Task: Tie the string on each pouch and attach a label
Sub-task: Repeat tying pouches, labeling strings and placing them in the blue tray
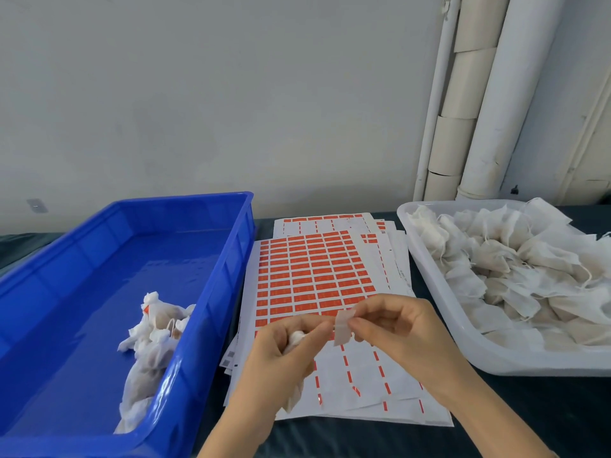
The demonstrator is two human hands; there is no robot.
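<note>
A: Your left hand [284,345] has its fingers curled round the pouch [295,337]. The bunched top sits up by your fingertips and the body hangs out under your palm. You hold it above the label sheets [314,269] in the middle of the bench [496,408].

B: Your right hand [396,325] pinches a label [344,327] between thumb and forefinger, pale side towards you, just beside your left fingertips. Whether the string is tied I cannot tell; it is too fine to see.

A: I judge that pouch to be light, soft cloth with loose filling. It will slump and twist if you take it by the belly. Hold it at the gathered neck, as you do now, so the string end does not wander.

B: The label looks thin and limp, and its glue side will likely grab whatever it meets first, skin included. Pinch it by one short edge only, and let the free end fold round the string.

A: Press lightly. The cloth looks thin enough to tear under a hard tug.

B: The finished pouches [155,335] lie in the blue bin [185,219] on your left. The untied pouches [512,269] are heaped in the white tray [529,366] on your right.
</note>
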